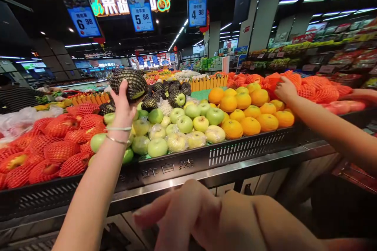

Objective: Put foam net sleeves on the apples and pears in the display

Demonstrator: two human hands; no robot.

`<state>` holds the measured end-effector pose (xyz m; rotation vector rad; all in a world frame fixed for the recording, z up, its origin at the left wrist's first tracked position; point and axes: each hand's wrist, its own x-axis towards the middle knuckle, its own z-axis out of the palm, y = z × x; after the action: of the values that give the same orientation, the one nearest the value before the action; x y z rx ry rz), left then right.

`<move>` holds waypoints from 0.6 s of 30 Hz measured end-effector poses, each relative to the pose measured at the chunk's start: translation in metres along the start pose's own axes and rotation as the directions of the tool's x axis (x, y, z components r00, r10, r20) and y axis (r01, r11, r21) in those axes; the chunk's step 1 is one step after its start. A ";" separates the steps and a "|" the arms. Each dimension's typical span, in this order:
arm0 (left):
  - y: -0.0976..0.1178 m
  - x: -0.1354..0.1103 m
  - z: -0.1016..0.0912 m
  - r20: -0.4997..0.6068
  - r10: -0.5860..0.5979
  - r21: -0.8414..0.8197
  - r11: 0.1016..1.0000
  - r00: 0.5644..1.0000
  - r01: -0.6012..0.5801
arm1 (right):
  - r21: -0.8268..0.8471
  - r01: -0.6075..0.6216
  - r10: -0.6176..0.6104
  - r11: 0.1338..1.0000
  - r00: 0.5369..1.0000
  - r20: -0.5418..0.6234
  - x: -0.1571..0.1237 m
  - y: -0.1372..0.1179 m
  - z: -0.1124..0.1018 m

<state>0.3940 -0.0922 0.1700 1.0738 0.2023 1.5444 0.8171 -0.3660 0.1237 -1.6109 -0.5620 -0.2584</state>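
Note:
My left hand [122,98], with two bracelets at the wrist, holds up a large fruit in a black foam net [129,83]. A green edge of the fruit shows below the net. Behind it lie more black-netted fruits [167,91], one showing a green apple. Below are loose and film-wrapped green apples [184,124] in a black crate [176,166]. My right hand [203,215] is blurred and very near the camera, low in the middle. Its fingers are bent but apart, pointing left, and nothing shows in them.
Another person's hand [285,89] touches fruit in orange nets [315,88], beyond the oranges [251,111]. A further hand [363,95] shows at the right edge. Red-netted fruit [61,151] fills the left. A metal rail [229,171] runs along the front; price screens [139,10] hang overhead.

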 end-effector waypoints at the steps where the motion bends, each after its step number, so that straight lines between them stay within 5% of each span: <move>1: -0.009 0.010 0.015 -0.010 -0.071 -0.010 0.997 0.997 0.071 | 0.005 -0.020 0.020 1.000 1.000 0.010 0.009 0.007 -0.001; 7: -0.077 0.016 0.073 -0.028 -0.339 -0.037 0.940 0.940 0.338 | 0.007 -0.048 0.047 0.999 0.997 0.058 0.036 0.037 0.000; 10: -0.093 0.025 0.079 -0.075 -0.424 0.001 0.905 0.902 0.426 | -0.019 -0.016 0.017 1.000 0.997 0.081 0.041 0.044 0.002; 14: -0.098 0.049 0.069 -0.140 -0.441 0.080 0.888 0.887 0.454 | -0.238 0.175 -0.146 0.955 0.980 0.136 0.050 0.056 0.001; 16: -0.102 0.058 0.061 -0.180 -0.454 0.131 0.868 0.872 0.479 | -0.433 0.291 -0.221 0.853 0.953 0.205 0.056 0.064 0.000; 18: -0.110 0.062 0.055 -0.224 -0.458 0.191 0.845 0.860 0.500 | -0.705 0.471 -0.277 0.530 0.882 0.381 0.064 0.073 -0.002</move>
<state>0.5163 -0.0292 0.1610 0.9806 0.7438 1.1656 0.9085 -0.3569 0.0916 -2.3905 -1.0898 -0.7449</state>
